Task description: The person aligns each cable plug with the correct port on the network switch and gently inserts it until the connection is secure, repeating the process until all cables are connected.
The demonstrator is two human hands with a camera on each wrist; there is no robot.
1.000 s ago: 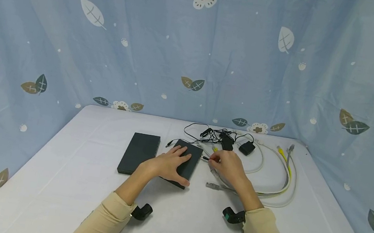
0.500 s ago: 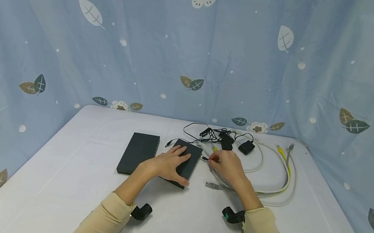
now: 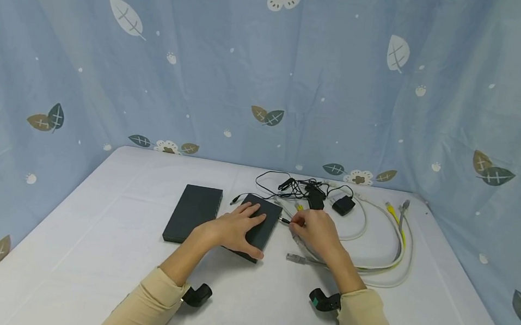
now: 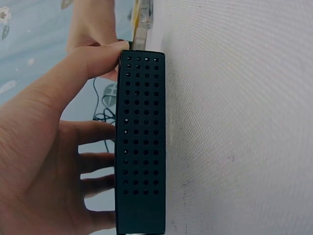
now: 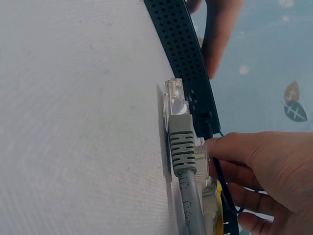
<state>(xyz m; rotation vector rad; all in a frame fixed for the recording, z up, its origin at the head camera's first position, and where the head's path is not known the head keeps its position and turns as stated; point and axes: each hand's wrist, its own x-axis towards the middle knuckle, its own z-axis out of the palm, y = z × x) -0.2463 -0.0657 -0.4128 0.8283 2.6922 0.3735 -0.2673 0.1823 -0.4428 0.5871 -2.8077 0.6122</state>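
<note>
My left hand [image 3: 231, 229] lies spread over a flat black network switch [image 3: 263, 233], fingers on its top and thumb along the near edge. Rows of vent holes run along the switch's side [image 4: 142, 127] in the left wrist view. My right hand [image 3: 321, 235] pinches a black power plug [image 3: 284, 220] between thumb and fingertips. A sliver of its silver tip shows right at the switch's right side. Close to the socket end in the right wrist view, the plug [image 5: 209, 128] has its thin black cord [image 5: 223, 183] trailing past the fingers.
A second black switch [image 3: 193, 214] lies to the left. Grey, white and yellow network cables [image 3: 400, 247] loop at the right, one grey connector [image 3: 296, 259] close by my right hand. Behind lie tangled black cords [image 3: 294, 189], a loose plug [image 3: 234, 201] and a power adapter [image 3: 343, 206].
</note>
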